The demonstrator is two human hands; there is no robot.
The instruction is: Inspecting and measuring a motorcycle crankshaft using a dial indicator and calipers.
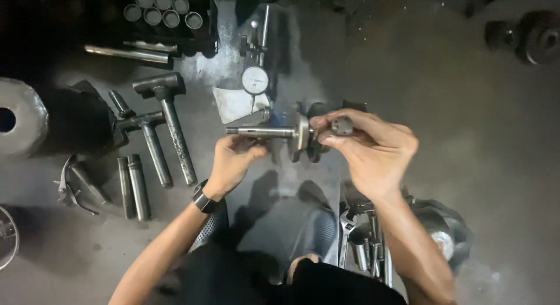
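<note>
Two hands are gripping one crankshaft (pixel 291 133) above the concrete floor (pixel 478 165) where I am squatting. Nearest me, by my right knee, a cluster of sockets and small steel tools (pixel 364 246) is lying on the floor. My left hand (pixel 236 156) is curling shut under the long plain shaft end, fingertips pinching it from below. My right hand (pixel 370 147) is wrapping closed around the webs and the short stub end, thumb and forefinger pressing the stub. I am holding the crankshaft level in the air, clear of the floor, so it looks to be out of any engine and under checking rather than fitted anywhere. Just beyond it, a dial gauge (pixel 255 80) on its stand is sitting on the floor; its tip is not touching the shaft. Further left, hammers (pixel 169 118) and steel pins (pixel 133 185) are lying toward the floor's left edge, with round sleeves (pixel 163 10) at the far edge.
</note>
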